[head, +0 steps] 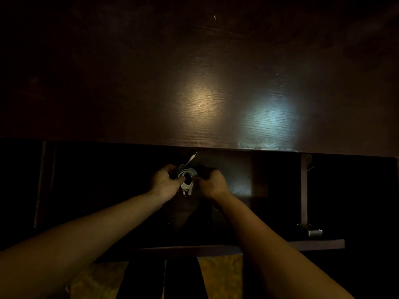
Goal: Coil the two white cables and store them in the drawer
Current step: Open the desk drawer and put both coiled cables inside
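Observation:
A coiled white cable (187,173) hangs between my two hands, inside the open dark wooden drawer (319,243) below the desk edge. My left hand (165,181) grips the coil's left side with thumb and fingers. My right hand (212,183) pinches its right side. One plug end (193,156) sticks up toward the desk edge, and other loose ends (187,192) dangle below the coil. Whether the bundle holds one cable or both I cannot tell in this dim light.
The dark wooden desk top (205,72) fills the upper half, with two light reflections on it. The drawer's right side wall (304,190) ends near a small metal fitting (315,232). Yellow patterned fabric (220,275) lies below.

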### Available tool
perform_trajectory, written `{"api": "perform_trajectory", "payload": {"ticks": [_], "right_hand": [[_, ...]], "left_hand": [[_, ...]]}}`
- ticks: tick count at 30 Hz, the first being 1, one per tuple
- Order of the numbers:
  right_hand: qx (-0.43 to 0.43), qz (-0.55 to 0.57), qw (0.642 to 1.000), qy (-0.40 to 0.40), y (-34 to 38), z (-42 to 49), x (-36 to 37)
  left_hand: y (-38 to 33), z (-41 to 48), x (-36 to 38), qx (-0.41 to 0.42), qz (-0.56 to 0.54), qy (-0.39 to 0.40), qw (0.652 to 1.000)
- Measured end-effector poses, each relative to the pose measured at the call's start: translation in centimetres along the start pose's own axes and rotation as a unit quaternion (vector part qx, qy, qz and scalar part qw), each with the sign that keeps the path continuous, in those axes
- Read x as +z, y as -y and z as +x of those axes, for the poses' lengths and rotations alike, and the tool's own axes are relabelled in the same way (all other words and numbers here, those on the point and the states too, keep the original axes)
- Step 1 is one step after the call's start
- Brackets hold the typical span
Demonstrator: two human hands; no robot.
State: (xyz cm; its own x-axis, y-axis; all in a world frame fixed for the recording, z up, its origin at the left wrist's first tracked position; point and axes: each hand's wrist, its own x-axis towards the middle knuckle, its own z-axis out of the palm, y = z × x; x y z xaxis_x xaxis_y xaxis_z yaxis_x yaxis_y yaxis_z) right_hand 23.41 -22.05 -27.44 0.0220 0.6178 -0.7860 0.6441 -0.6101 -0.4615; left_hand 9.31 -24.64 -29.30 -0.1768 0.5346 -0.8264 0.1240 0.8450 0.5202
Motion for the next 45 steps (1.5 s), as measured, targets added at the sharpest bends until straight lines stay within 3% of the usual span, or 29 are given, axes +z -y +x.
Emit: {"api": "perform_trajectory", "payload": {"ticks": [11, 19, 23, 28, 32, 36, 41, 45], "right_hand": [[-0.057, -0.055, 0.996, 0.030, 1.1, -3.9, -2.4], [-0.064, 0.023, 0.998, -0.014, 1.7, -13.1, -5.8], [-0.042, 0.097, 0.994, 0.011, 1.3, -18.0, -6.3], [-0.007, 0.090, 0.993, 0.073, -0.8, -21.7, -5.1], [0.058, 0.119, 0.988, 0.080, -2.9, -22.2, -3.7], [0.102, 0.282, 0.952, 0.064, -3.6, -21.8, -2.6], [0.126, 0.426, 0.895, 0.032, -3.9, -21.6, -1.2], [0.121, 0.442, 0.888, 0.029, -3.8, -21.3, -1.1]], "left_hand": [[-2.5, -3.9, -3.1, -0.005, 0.142, 0.042, 0.989], [-5.0, -14.2, -6.4, 0.105, 0.214, -0.001, 0.971], [-5.0, -19.5, -6.3, 0.163, 0.209, -0.012, 0.964], [-1.9, -22.8, -5.3, 0.138, 0.199, 0.025, 0.970], [0.8, -23.2, -4.8, 0.047, 0.147, 0.045, 0.987], [2.3, -22.8, -4.6, -0.031, 0.033, 0.051, 0.998], [3.4, -22.9, -3.7, -0.085, -0.099, 0.072, 0.989], [3.2, -22.7, -3.6, -0.090, -0.165, 0.082, 0.979]]}}
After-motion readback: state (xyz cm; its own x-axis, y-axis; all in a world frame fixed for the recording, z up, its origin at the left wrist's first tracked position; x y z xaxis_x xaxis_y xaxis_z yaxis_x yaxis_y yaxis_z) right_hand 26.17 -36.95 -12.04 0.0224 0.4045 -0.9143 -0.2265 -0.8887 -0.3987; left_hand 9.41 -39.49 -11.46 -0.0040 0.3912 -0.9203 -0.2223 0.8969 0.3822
